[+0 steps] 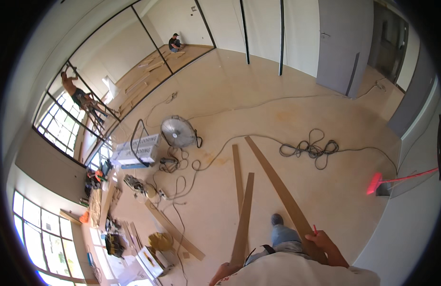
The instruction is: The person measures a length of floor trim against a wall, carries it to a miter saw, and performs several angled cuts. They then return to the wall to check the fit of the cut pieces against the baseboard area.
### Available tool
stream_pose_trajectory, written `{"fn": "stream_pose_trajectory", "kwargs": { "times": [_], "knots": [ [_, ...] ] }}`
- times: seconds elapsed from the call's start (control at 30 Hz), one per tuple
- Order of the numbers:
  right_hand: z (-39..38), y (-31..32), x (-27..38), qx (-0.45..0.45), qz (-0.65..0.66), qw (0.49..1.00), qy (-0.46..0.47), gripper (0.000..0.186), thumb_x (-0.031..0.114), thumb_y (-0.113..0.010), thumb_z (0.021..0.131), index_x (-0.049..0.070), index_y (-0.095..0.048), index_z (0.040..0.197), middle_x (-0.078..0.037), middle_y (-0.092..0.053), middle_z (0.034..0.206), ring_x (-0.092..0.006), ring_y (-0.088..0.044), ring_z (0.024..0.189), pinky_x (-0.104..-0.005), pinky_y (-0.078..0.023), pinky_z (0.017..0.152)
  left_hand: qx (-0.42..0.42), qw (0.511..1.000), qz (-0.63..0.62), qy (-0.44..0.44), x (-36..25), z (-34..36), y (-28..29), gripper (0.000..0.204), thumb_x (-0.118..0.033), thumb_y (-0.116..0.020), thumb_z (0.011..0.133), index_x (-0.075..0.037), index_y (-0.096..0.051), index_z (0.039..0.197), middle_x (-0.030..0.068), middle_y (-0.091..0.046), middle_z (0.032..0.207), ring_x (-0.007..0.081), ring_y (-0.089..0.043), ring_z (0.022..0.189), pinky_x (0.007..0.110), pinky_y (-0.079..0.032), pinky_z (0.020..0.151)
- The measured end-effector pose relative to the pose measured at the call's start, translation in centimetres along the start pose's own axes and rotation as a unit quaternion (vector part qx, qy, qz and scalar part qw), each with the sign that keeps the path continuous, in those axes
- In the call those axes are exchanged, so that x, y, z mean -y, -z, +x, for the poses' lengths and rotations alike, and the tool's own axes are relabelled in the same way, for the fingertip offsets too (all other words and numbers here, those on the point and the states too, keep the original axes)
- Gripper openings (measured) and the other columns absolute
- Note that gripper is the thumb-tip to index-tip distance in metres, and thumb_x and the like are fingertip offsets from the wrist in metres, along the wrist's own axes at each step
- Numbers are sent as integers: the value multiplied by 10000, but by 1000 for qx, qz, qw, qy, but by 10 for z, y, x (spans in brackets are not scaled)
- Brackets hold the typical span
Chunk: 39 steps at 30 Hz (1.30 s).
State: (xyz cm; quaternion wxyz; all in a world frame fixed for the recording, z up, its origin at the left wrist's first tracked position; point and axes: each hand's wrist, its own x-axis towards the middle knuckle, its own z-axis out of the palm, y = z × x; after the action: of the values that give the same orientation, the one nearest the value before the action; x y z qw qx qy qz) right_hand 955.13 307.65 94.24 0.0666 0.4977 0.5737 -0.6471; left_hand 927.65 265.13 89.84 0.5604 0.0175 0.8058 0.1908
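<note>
Carrying long wooden planks: right hand point(320, 240) gripping one plank point(277, 183) plus red pencil point(315, 229), fingers closed; left hand point(224, 272) clasping second plank point(243, 219). Keeping front ends raised, clearing cables point(308, 148) on floor point(258, 95).

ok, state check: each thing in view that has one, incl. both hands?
left hand: gripping the near end of a wooden plank
right hand: holding a long plank and a red pencil
third plank: flat on the floor
floor fan: upright; running or not, cannot tell
cable: loosely coiled on the floor
grey door: closed
</note>
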Motion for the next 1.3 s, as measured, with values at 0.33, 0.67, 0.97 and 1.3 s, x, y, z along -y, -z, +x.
{"fn": "stream_pose_trajectory", "kwargs": {
  "times": [0.33, 0.67, 0.97, 1.3],
  "knots": [
    [186, 25, 235, -14, -81, 987, 138, 453, 365, -741, 862, -51, -711, 1038, -131, -732, 868, -203, -687, 805, -367, -521, 737, -14, 975, -217, -45, -206, 84, 113, 567, -465, -771, 835, 18, -668, 1112, 138, -704, 818, 190, -656, 580, 309, -521, 474],
    [373, -6, 469, -68, -156, 976, 135, 428, 321, -758, 862, -67, -712, 1038, -121, -737, 881, -180, -685, 790, -340, -526, 718, 23, 957, -283, -59, -451, 212, 331, 509, -350, -716, 902, 94, -637, 1137, 166, -709, 945, 237, -705, 734, 365, -584, 645],
    [494, -38, 641, -59, -77, 993, 74, 427, 335, -759, 848, -50, -727, 1028, -144, -746, 867, -218, -709, 797, -363, -532, 723, 28, 895, -441, -66, -623, 293, 502, 505, -396, -704, 918, 53, -619, 1133, 133, -677, 919, 226, -659, 666, 381, -578, 578],
    [764, -48, 893, -46, -256, 953, 153, 442, 369, -765, 809, -26, -728, 1004, -238, -722, 876, -378, -712, 854, -429, -539, 758, -94, 895, -435, -41, -775, 465, 663, 478, -400, -712, 909, 24, -656, 1124, 98, -695, 933, 180, -659, 774, 330, -533, 679]
  ]
}}
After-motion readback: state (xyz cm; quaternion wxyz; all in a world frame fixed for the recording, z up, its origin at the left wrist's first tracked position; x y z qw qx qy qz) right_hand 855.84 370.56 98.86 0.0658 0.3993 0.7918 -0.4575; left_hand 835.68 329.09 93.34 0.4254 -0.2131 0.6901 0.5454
